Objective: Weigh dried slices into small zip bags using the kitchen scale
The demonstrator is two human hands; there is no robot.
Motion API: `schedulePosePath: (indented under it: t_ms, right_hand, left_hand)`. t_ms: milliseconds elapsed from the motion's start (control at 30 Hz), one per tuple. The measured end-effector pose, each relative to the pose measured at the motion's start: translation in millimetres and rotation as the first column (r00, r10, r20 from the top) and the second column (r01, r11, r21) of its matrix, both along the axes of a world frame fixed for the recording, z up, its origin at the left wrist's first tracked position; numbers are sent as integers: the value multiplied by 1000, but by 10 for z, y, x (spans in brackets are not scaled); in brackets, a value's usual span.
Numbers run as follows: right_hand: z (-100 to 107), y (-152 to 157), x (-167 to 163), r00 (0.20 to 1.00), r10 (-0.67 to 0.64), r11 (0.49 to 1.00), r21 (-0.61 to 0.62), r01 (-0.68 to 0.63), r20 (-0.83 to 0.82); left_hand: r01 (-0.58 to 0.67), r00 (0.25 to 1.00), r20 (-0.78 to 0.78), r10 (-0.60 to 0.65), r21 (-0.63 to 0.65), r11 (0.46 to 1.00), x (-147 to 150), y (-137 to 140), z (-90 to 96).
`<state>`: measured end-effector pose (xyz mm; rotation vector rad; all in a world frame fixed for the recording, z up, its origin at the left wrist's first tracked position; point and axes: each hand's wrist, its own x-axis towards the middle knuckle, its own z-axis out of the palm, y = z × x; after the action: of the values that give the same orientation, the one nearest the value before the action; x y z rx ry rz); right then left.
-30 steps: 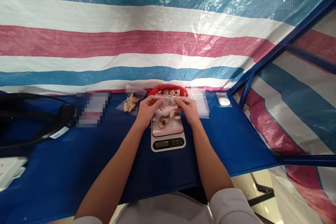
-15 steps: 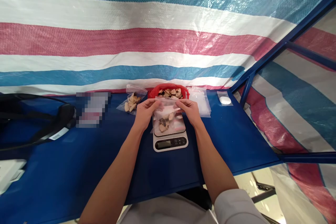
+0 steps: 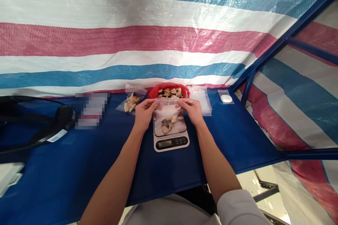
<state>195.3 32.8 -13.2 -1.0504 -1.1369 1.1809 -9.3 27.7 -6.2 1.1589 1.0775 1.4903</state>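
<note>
A clear zip-lock bag [image 3: 169, 121] with several dried brown-and-cream slices in its bottom is stretched between my hands. My left hand [image 3: 146, 112] pinches its upper left corner between thumb and finger. At the upper right corner, my right hand [image 3: 192, 109] pinches it the same way. The bag is over the plate of a white kitchen scale [image 3: 172, 144]; whether it rests on the plate I cannot tell. Behind the bag, a red plastic bag [image 3: 153, 93] stands open, full of similar dried slices. Another zip-lock bag [image 3: 132, 102] of slices lies beyond my left hand.
Flat clear bags [image 3: 202, 102] lie in a stack beyond my right hand. A white oval object [image 3: 226, 98] sits farther right on the blue table [image 3: 232, 140]. Black straps [image 3: 63, 119] and a white box [image 3: 9, 177] are at left. A striped tarp [image 3: 132, 42] hangs behind.
The zip-lock bag has shifted slightly right at its bottom and hangs straighter, its top edge pulled level. Both hands keep their pinch on it.
</note>
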Motion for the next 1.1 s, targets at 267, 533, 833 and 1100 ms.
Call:
schedulePosePath:
  t_ms: [267, 533, 833, 1100]
  right_hand:
    - [95, -39, -85, 998, 38, 998, 42, -40, 53]
    - [81, -41, -85, 993, 9, 995, 95, -19, 115]
    - [64, -52, -100, 982, 97, 989, 95, -113, 162]
    - [119, -78, -134, 981, 84, 989, 106, -103, 175]
  left_hand:
    - [-13, 998, -67, 17, 68, 998, 22, -32, -50]
    - [25, 997, -74, -24, 13, 1000, 56, -37, -10]
    - [22, 988, -153, -7, 95, 995, 66, -72, 53]
    - [33, 982, -189, -23, 50, 998, 61, -77, 58]
